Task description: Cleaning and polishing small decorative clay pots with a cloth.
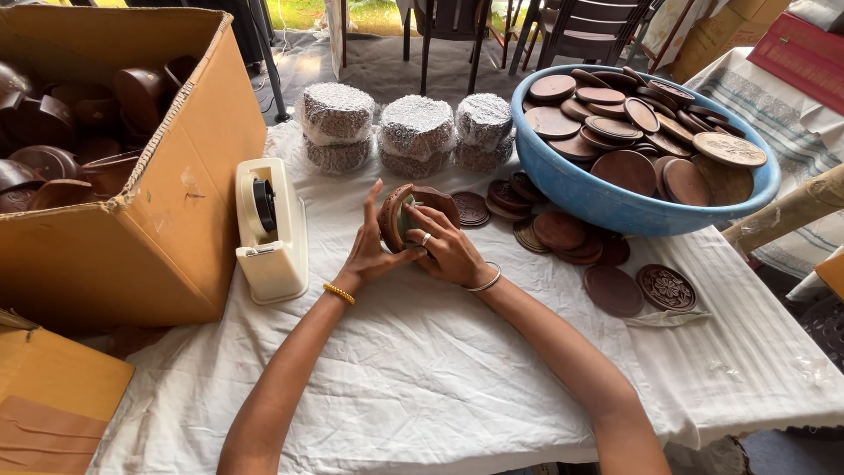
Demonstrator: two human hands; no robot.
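Note:
Both my hands hold a round brown clay box on edge above the white-clothed table. My left hand presses its left side, fingers spread upward, a gold bangle on the wrist. My right hand grips its right side; it wears a ring and a silver bangle. A white tape dispenser stands just left of my hands. Loose carved brown lids lie to the right.
An open cardboard box of brown clay pieces sits at left. A blue basin full of round lids is at back right. Three foam-wrapped stacks stand at the back. Chairs are beyond the table.

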